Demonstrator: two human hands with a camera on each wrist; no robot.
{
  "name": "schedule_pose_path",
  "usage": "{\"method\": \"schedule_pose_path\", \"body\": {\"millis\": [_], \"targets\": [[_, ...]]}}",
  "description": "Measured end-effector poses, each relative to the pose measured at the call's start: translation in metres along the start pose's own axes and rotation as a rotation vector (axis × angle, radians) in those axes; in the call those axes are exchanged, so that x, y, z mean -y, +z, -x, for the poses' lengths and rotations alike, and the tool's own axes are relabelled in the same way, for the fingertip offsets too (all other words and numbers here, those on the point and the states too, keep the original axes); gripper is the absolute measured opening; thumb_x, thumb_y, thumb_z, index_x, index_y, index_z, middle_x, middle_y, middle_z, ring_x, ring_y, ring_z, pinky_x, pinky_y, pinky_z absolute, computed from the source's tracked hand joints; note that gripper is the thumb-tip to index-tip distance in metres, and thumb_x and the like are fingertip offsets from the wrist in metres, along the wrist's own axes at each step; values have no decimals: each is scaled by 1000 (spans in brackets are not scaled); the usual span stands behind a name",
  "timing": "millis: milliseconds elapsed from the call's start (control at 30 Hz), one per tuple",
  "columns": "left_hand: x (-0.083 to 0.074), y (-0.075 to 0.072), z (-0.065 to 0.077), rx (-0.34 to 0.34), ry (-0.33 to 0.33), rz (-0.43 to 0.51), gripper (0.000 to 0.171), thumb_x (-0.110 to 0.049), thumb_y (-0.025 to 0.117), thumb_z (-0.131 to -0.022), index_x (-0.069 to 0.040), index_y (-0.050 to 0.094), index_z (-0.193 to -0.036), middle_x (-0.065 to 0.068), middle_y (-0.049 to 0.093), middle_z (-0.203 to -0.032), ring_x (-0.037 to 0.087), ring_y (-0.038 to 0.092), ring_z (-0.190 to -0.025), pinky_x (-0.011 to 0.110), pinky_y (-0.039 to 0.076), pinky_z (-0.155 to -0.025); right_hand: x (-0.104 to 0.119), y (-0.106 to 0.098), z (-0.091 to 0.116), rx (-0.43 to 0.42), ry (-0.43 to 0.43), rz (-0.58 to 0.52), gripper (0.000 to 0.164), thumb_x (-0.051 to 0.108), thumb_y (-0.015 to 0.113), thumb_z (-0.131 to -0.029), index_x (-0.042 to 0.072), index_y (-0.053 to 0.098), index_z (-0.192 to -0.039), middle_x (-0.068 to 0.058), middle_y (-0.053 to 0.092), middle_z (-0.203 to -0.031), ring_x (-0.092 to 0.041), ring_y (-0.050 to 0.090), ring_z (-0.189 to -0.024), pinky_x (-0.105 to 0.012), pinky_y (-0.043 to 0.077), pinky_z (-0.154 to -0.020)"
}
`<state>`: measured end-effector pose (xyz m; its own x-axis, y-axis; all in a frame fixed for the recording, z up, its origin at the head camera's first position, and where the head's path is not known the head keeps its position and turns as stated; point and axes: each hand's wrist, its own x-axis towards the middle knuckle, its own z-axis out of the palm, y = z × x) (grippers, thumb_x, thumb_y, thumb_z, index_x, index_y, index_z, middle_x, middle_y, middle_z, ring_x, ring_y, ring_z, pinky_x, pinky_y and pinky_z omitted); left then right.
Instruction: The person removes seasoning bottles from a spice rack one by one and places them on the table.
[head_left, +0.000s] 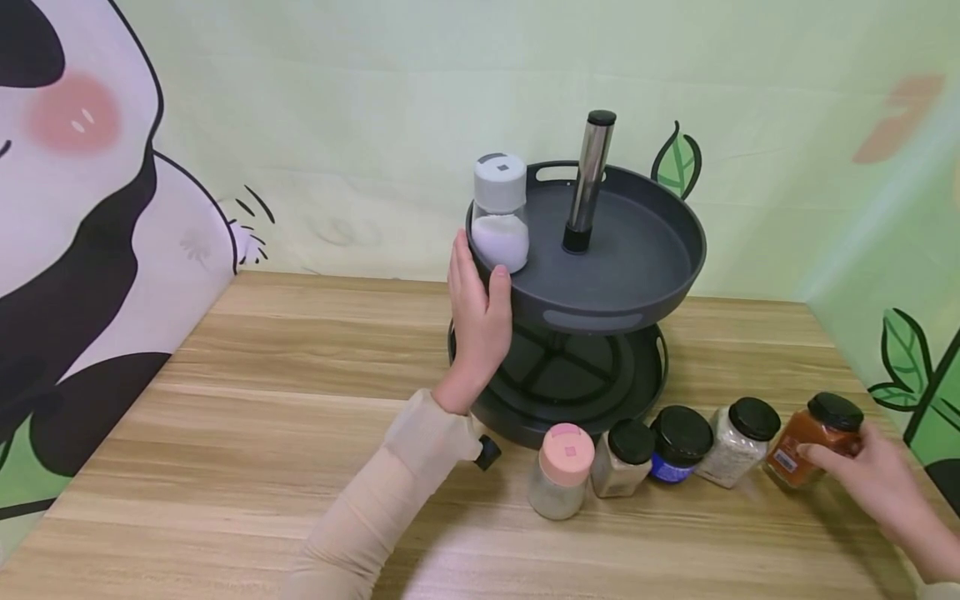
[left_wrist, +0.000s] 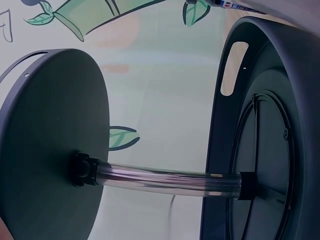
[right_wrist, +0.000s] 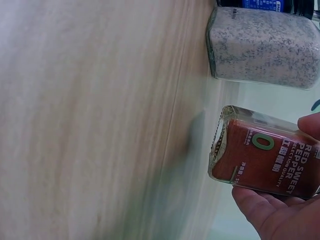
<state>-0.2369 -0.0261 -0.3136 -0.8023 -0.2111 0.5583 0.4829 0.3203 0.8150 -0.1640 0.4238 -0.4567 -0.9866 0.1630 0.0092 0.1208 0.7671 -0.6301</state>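
My right hand [head_left: 873,475] grips a jar of red sweet pepper powder [head_left: 817,442] with a black lid, thumb on one side and fingers on the other. In the right wrist view, the base of this glass jar [right_wrist: 265,152] shows above its shadow on the table. My left hand [head_left: 480,312] rests against the outside of the dark two-tier rack's upper tray [head_left: 630,242], fingers straight and thumb at the rim. Right by that thumb, a white-capped shaker of white grains [head_left: 500,212] stands upright in the tray.
On the wooden table [head_left: 262,433], a pink-capped jar [head_left: 562,471], a black-lidded spice jar [head_left: 622,458], a blue-labelled jar [head_left: 680,446] and a jar of speckled powder [head_left: 741,442] form a row before the lower tray [head_left: 517,408]. A metal post [head_left: 591,179] rises through the rack.
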Motion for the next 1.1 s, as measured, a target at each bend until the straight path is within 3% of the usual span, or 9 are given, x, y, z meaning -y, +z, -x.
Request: {"method": "schedule_pose_path", "body": {"millis": [233, 333, 367, 633, 700, 800, 967, 1000, 1100], "targets": [[0, 0, 0, 7, 6, 7, 67, -32, 34, -88, 0, 10, -141, 13, 10, -148, 20, 10, -136, 38, 14, -109, 29, -6, 10, 34, 30, -7, 71, 33, 57, -83, -16, 25, -123, -36, 45, -109, -2, 51, -73, -22, 41, -54], [0, 0, 0, 5, 7, 6, 66, -32, 34, -88, 1, 10, -141, 13, 10, -148, 20, 9, -136, 38, 14, -109, 24, -3, 10, 26, 13, -12, 74, 37, 56, -83, -16, 24, -123, -36, 45, -111, 10, 45, -69, -19, 41, -54], [0, 0, 0, 4, 8, 6, 66, -31, 34, -88, 1, 10, -141, 14, 10, -148, 20, 9, -136, 38, 14, -109, 26, -5, 10, 49, 25, -27, 75, 36, 56, -83, -16, 22, -125, -38, 42, -114, 3, 50, -72, -22, 43, -57], [2, 0, 0, 4, 18, -5, 66, -32, 33, -88, 1, 11, -141, 14, 10, -148, 20, 10, -136, 37, 14, -109, 20, -3, 8, 63, 35, -33, 78, 39, 58, -81, -14, 22, -125, -37, 41, -117, 4, 48, -78, -25, 44, -62], [2, 1, 0, 5, 19, -6, 66, -31, 33, -88, 1, 11, -140, 14, 10, -148, 20, 9, -136, 37, 14, -109, 24, -3, 10, 56, 39, -22, 78, 39, 58, -81, -14, 22, -126, -37, 41, -118, 11, 43, -75, -21, 42, -60], [1, 1, 0, 6, 14, -7, 66, -32, 33, -87, 1, 11, -141, 14, 10, -148, 20, 10, -136, 37, 15, -109, 38, -8, 16, 80, 36, -38, 76, 34, 57, -83, -16, 20, -127, -39, 39, -118, 7, 46, -77, -20, 41, -60], [-1, 1, 0, 9, 3, -9, 67, -32, 33, -87, 0, 11, -141, 13, 10, -148, 20, 10, -136, 38, 15, -109, 64, -14, 31, 83, -5, -56, 66, 19, 58, -83, -18, 22, -125, -41, 42, -111, 15, 41, -72, -14, 39, -56], [-1, 1, 0, 9, 3, -9, 66, -32, 33, -87, 0, 12, -141, 13, 11, -148, 20, 10, -136, 38, 15, -109, 67, -14, 34, 74, -3, -51, 61, 19, 59, -82, -14, 27, -124, -33, 50, -105, 19, 37, -70, -14, 39, -56], [-1, 1, 0, 7, 6, -11, 66, -32, 33, -87, 0, 12, -141, 13, 11, -148, 20, 10, -136, 38, 15, -109, 72, -16, 38, 80, -7, -56, 61, 18, 60, -82, -13, 28, -124, -30, 52, -104, 19, 37, -70, -14, 38, -57]]}}
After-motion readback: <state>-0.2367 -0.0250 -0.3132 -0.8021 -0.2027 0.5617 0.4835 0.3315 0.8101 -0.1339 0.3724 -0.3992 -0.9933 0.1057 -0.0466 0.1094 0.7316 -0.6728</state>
